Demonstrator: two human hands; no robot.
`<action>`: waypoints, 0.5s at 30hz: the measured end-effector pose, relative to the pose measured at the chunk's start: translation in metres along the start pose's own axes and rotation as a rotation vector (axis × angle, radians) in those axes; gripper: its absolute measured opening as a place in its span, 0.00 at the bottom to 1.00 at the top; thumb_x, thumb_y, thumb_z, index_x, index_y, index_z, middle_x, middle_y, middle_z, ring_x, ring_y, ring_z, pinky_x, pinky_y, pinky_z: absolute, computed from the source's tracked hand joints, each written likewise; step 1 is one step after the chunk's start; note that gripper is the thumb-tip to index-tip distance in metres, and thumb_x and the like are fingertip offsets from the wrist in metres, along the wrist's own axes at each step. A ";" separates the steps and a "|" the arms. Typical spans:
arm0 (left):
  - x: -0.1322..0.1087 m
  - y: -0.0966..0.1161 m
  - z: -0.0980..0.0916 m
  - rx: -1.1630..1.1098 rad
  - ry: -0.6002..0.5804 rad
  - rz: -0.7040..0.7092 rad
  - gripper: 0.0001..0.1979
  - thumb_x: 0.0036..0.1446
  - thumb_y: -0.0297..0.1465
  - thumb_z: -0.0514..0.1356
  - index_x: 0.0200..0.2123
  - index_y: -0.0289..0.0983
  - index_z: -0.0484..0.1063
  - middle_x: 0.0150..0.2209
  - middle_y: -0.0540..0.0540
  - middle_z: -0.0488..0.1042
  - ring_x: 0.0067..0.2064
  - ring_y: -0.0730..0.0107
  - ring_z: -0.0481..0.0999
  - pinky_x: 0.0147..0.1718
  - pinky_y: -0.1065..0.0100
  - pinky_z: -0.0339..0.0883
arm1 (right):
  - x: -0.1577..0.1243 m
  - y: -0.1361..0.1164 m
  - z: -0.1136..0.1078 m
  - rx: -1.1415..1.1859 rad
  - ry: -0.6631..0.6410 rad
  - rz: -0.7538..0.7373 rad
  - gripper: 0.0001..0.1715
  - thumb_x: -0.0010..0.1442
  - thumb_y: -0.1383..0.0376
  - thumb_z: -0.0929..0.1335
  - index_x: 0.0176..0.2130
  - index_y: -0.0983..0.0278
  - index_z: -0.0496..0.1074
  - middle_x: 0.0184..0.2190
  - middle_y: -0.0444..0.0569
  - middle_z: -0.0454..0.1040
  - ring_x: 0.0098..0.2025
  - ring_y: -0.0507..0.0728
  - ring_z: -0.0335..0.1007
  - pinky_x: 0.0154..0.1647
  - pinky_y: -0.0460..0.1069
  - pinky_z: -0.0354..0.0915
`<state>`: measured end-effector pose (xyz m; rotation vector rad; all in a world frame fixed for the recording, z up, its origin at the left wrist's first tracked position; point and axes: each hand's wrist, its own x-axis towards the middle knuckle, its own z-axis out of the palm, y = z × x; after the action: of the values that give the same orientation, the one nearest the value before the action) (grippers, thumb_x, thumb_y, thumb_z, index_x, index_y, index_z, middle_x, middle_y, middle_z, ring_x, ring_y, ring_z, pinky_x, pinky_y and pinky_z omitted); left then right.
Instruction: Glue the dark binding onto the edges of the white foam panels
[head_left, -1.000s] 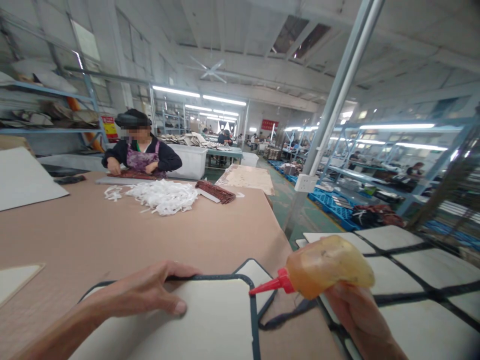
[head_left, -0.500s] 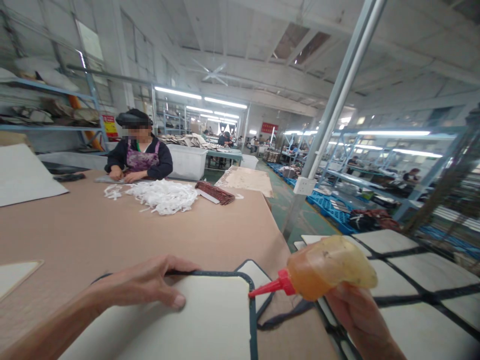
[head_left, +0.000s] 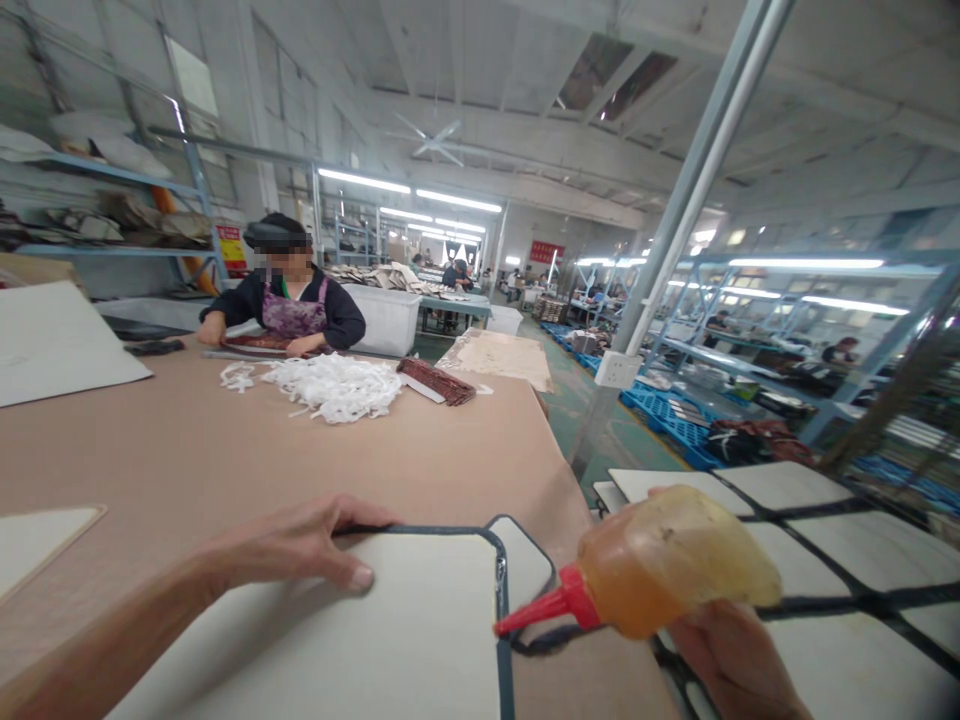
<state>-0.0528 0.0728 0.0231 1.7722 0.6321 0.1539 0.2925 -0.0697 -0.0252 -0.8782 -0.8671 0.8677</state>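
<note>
My left hand (head_left: pixel 300 545) lies flat on a white panel (head_left: pixel 405 640) with a dark edge strip, fingers stretched over its far edge. My right hand (head_left: pixel 731 660) grips an amber squeeze bottle of glue (head_left: pixel 675 560). The bottle's red nozzle (head_left: pixel 536 610) points left and touches the dark strip at the panel's right edge. A second white panel (head_left: pixel 529 565) peeks out from beneath, at the right.
The brown table (head_left: pixel 225 450) carries a heap of white strips (head_left: pixel 330 385), a dark red bundle (head_left: pixel 435 380) and white boards (head_left: pixel 60 345). A person in an apron (head_left: pixel 289 305) works at the far end. More dark-edged white panels (head_left: pixel 787 485) lie at my right.
The bottle has dropped a little and its nozzle has come down onto the panel's right edge strip. My left hand has stayed on the panel.
</note>
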 end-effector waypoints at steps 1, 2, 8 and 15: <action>0.001 -0.002 -0.001 0.000 0.002 0.001 0.25 0.51 0.36 0.64 0.54 0.44 0.71 0.46 0.51 0.78 0.49 0.53 0.74 0.46 0.67 0.66 | 0.001 0.002 -0.005 -0.022 -0.034 0.005 0.19 0.39 0.62 0.76 0.36 0.53 0.78 0.36 0.48 0.79 0.44 0.67 0.74 0.40 0.58 0.72; 0.001 -0.004 -0.002 -0.001 0.003 0.004 0.25 0.51 0.36 0.64 0.54 0.44 0.71 0.46 0.51 0.78 0.49 0.53 0.74 0.45 0.67 0.67 | 0.002 0.004 -0.010 -0.042 -0.058 0.005 0.19 0.41 0.61 0.76 0.38 0.53 0.78 0.36 0.49 0.79 0.43 0.67 0.74 0.39 0.58 0.72; 0.004 -0.015 -0.008 -0.011 -0.006 0.005 0.26 0.51 0.37 0.64 0.55 0.43 0.70 0.45 0.49 0.78 0.48 0.52 0.74 0.44 0.66 0.67 | 0.005 0.015 -0.037 -0.143 -0.209 0.090 0.19 0.47 0.54 0.74 0.41 0.54 0.77 0.37 0.52 0.79 0.41 0.67 0.75 0.34 0.55 0.74; 0.005 -0.012 -0.008 -0.103 -0.043 0.005 0.25 0.52 0.36 0.63 0.54 0.42 0.71 0.44 0.48 0.78 0.47 0.52 0.75 0.44 0.65 0.68 | 0.009 0.010 -0.037 -0.091 -0.174 0.002 0.23 0.44 0.56 0.75 0.43 0.55 0.76 0.36 0.54 0.79 0.38 0.68 0.76 0.32 0.57 0.74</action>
<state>-0.0560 0.0846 0.0131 1.6732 0.5790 0.1484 0.3261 -0.0684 -0.0456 -0.8912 -1.0638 0.9216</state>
